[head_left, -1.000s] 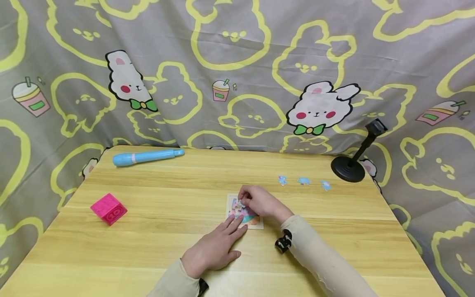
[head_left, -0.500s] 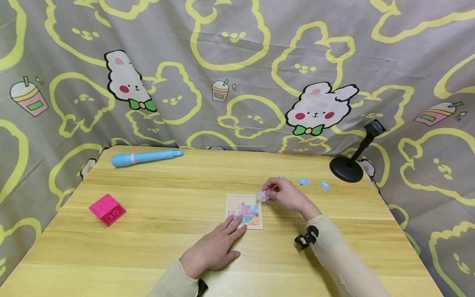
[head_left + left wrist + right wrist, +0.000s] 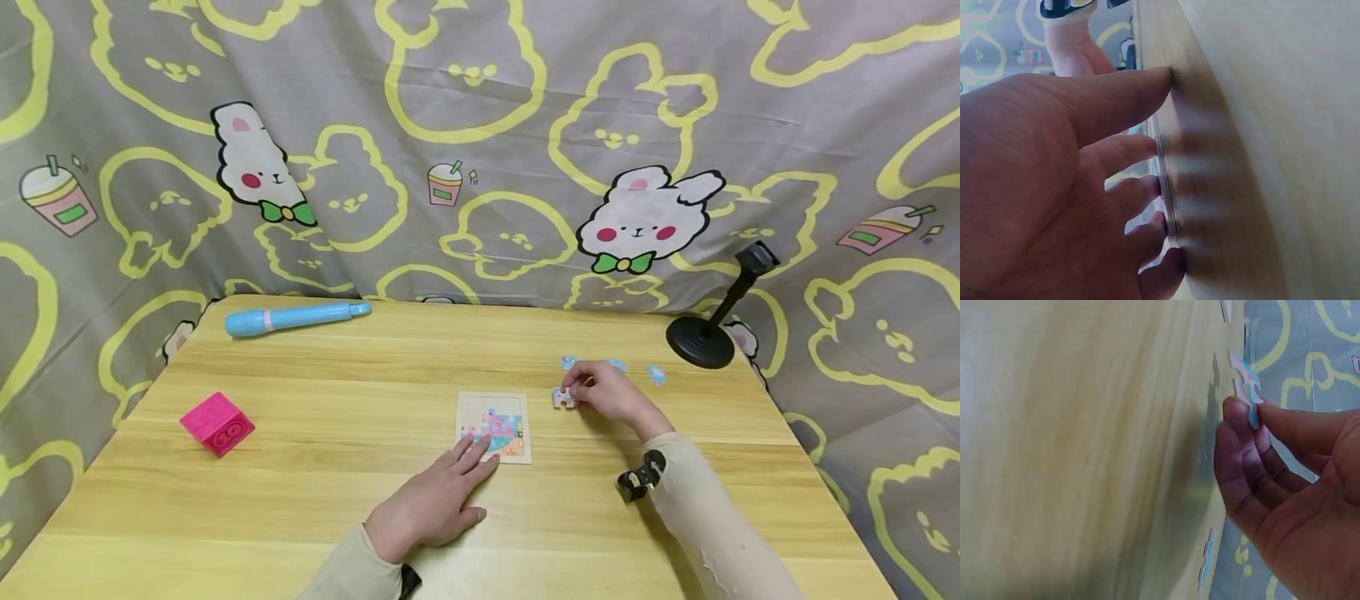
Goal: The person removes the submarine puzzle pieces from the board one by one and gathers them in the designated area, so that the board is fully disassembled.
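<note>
Between thumb and fingertips my right hand (image 3: 611,392) pinches a pink and blue jigsaw piece (image 3: 563,398), to the right of the puzzle board. The right wrist view shows this jigsaw piece (image 3: 1246,387) held just off the tabletop. My left hand (image 3: 435,504) lies with straight, spread fingers on the lower left of the square wooden puzzle board (image 3: 527,433). Joined pieces (image 3: 502,427) fill the board's lower right, while its upper and left parts show bare wood. In the left wrist view the left fingertips (image 3: 1154,187) touch the board's edge.
Behind the right hand lie several blue loose pieces (image 3: 656,375), one partly hidden. A black stand (image 3: 701,342) is at the back right. A blue toy microphone-like stick (image 3: 300,318) lies at the back left, a pink block (image 3: 217,423) at the left. A patterned curtain (image 3: 480,233) hangs behind.
My right hand has lifted the jigsaw piece from the board and carried it right, onto or just above the table. The left hand has stayed on the board.
</note>
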`<state>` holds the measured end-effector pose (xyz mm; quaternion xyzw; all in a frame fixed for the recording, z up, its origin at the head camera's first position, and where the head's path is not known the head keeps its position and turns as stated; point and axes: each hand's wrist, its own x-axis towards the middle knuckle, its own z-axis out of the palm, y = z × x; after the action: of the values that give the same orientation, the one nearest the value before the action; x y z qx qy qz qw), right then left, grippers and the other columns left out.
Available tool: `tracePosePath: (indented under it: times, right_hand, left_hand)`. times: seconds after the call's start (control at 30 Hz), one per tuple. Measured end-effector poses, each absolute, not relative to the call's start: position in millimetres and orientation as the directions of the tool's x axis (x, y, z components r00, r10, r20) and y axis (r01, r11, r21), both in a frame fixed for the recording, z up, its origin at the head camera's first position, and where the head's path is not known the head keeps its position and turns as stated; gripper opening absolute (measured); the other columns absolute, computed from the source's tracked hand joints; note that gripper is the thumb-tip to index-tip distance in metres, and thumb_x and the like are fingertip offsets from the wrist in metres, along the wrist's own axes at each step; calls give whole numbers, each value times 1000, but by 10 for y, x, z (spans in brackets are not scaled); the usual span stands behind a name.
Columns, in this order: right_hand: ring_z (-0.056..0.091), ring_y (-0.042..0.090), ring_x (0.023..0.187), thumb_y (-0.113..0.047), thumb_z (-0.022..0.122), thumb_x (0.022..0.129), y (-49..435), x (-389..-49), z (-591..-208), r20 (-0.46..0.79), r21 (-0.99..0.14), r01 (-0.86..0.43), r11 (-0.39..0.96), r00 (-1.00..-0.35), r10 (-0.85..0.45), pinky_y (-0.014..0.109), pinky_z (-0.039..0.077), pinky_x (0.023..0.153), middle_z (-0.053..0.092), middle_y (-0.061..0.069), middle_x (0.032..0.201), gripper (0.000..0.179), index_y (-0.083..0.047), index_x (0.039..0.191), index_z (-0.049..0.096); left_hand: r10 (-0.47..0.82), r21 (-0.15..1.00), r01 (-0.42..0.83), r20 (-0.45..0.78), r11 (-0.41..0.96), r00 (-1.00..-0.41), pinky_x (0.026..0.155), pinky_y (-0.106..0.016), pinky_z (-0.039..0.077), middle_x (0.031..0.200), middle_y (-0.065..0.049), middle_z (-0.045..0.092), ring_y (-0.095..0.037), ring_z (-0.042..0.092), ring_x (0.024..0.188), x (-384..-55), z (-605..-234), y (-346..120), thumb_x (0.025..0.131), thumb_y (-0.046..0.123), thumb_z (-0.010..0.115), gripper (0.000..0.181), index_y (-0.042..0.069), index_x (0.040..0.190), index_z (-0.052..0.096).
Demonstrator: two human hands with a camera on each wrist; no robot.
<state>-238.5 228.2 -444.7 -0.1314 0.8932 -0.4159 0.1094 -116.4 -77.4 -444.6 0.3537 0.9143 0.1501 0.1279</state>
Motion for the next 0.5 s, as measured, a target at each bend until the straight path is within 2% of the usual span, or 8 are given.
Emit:
tracePosePath:
  times: [0.27, 0.5]
  right_hand:
    - [56, 19, 73, 5, 57, 93, 2341, -2422, -4478, -86, -729, -156, 667, -945, -315, 29, 49, 62, 60, 8, 81, 9, 3, 95, 66]
    - [54, 19, 78, 1, 59, 93, 2332, -2425, -4468, -109, -681, -131, 720, -955, -277, 33, 46, 69, 61, 7, 86, 7, 1, 96, 65]
  left_hand:
    - [691, 375, 613, -115, 696, -714, 115, -42, 22, 160, -13, 22, -32, 16, 147, -1156, -4444, -781, 96, 29, 63, 64, 7, 151, 39]
    - [697, 383, 618, -105, 687, -710, 115, -42, 22, 160, -14, 23, -33, 16, 146, -1162, -4454, -786, 96, 29, 63, 64, 6, 151, 39]
